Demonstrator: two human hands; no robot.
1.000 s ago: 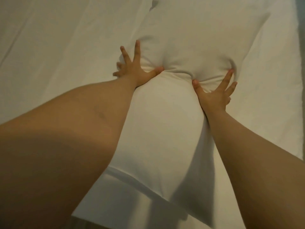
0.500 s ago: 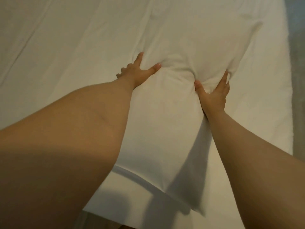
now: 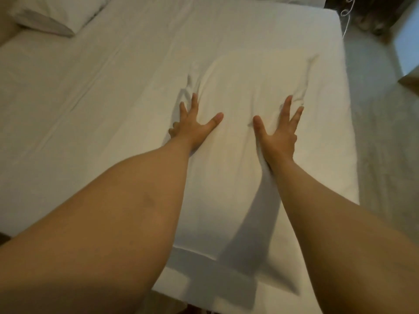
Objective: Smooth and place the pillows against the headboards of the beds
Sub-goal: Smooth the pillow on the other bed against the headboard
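Observation:
A white pillow (image 3: pixel 247 87) lies flat on the white bed (image 3: pixel 90 98), stretching from the near edge toward the far side. My left hand (image 3: pixel 195 128) presses palm-down on its left side with the fingers spread. My right hand (image 3: pixel 280 137) presses flat on its right side, fingers also spread. Small wrinkles bunch in the pillowcase beyond both sets of fingertips. A second white pillow (image 3: pixel 59 12) lies at the far left corner of the bed.
The bed's right edge (image 3: pixel 344 109) drops to a pale floor (image 3: pixel 381 132). A dark object with a white cord (image 3: pixel 347 10) sits at the far right. Part of a window or bright panel (image 3: pixel 408 35) shows at the right edge.
Both hands released their squeeze on the pillow's middle and now lie flat with fingers spread. The pillow has flattened out. The view has pulled back, showing more of the bed.

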